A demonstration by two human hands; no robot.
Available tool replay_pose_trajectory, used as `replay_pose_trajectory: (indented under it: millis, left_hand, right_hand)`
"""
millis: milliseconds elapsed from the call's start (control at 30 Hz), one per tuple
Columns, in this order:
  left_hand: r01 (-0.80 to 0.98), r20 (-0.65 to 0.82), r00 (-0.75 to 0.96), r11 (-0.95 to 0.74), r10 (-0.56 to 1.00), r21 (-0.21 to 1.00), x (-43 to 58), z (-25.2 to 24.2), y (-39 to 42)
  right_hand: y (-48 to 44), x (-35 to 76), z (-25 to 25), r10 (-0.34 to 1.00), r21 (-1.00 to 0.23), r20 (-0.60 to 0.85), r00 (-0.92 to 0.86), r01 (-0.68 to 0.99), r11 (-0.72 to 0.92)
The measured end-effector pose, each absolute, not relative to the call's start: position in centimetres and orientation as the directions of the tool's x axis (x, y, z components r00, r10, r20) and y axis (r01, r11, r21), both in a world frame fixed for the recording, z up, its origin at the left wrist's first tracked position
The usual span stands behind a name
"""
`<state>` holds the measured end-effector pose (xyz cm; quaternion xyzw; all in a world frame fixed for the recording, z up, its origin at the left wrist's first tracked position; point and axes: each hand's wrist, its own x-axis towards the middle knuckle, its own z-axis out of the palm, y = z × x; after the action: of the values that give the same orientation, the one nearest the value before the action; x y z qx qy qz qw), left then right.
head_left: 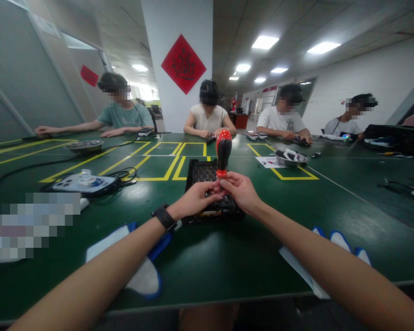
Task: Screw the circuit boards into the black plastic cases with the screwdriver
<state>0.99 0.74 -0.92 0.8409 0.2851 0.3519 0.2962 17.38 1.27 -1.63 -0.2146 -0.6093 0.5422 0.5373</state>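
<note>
A screwdriver with a red and black handle stands upright in front of me, handle up. My right hand is closed, pinching it just below the red collar. Fingertips of my left hand are also pressed together around the shaft, close against the right fingers. The shaft and tip are mostly hidden by both hands. Directly beneath and behind them is a black open crate with dark contents I cannot make out. A black watch is on my left wrist.
White and blue gloves lie under my left forearm, another glove by my right. Cables and a pale device are at left. Metal bowls stand left and right. Several people sit across the green table.
</note>
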Motion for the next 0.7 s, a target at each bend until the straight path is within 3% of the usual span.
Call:
replay_pose_trajectory:
  millis: [333,700]
  left_hand:
    - [0.336,0.394,0.580,-0.651,0.713,0.681,1.29,-0.80,0.49]
    - [0.329,0.365,0.610,-0.644,0.703,0.691,0.98,-1.23,0.81]
  right_hand:
    - [1.73,17.41,-2.02,0.876,-0.880,0.422,-0.233,-0.337,0.335]
    - [1.43,17.35,-1.73,0.866,-0.904,0.411,-0.286,-0.255,0.344]
